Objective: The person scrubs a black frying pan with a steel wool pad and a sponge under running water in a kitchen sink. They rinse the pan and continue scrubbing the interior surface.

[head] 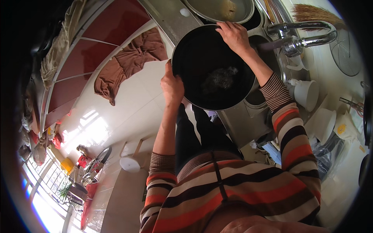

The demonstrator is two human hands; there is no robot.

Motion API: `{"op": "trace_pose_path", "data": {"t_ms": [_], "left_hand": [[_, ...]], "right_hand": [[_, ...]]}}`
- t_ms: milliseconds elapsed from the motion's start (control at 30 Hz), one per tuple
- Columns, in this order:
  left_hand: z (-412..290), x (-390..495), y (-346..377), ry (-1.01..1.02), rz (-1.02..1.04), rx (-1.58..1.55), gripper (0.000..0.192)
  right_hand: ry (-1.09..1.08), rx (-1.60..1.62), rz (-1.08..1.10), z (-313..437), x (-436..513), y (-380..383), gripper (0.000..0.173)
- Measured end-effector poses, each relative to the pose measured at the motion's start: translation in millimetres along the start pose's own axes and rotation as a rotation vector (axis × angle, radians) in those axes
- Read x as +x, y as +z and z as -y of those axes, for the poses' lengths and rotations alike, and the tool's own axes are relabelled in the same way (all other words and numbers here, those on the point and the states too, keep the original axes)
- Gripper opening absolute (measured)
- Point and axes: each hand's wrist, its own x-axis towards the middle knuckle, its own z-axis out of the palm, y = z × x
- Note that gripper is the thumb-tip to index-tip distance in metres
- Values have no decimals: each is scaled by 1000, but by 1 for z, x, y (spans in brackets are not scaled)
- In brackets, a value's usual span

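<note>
A wide black frying pan [204,58] is tilted in front of me, with a small patch of water or suds [223,78] on its dark inner surface. My left hand [172,87] grips its left rim, thumb up along the edge. My right hand [234,38] holds the far rim at the upper right, fingers hooked over it. The pan covers part of the steel sink [256,100]. A chrome faucet [317,32] stands to the right of my right hand. Whether water runs from it I cannot tell.
Beyond the pan sits a metal basin [218,11] of cloudy liquid with a tan object in it. A straw brush [316,16], a wire strainer [345,52] and a white container [306,93] are at the right. A brown cloth [131,61] lies on the floor by red cabinets [96,49].
</note>
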Motion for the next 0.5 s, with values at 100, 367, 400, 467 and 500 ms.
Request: {"op": "trace_pose_path", "data": {"t_ms": [100, 367, 400, 467, 500], "left_hand": [[6, 4, -2, 3, -1, 6, 61], [28, 27, -33, 144, 10, 17, 59], [28, 34, -37, 123, 67, 18, 56], [22, 50, -38, 179, 132, 79, 55], [17, 57, -36, 216, 164, 106, 55]], "right_hand": [[-37, -2, -71, -1, 3, 11, 23], [-12, -176, 47, 24, 16, 15, 43], [32, -194, 59, 26, 10, 12, 47], [178, -231, 163, 27, -5, 1, 47], [270, -248, 230, 27, -14, -6, 47]]}}
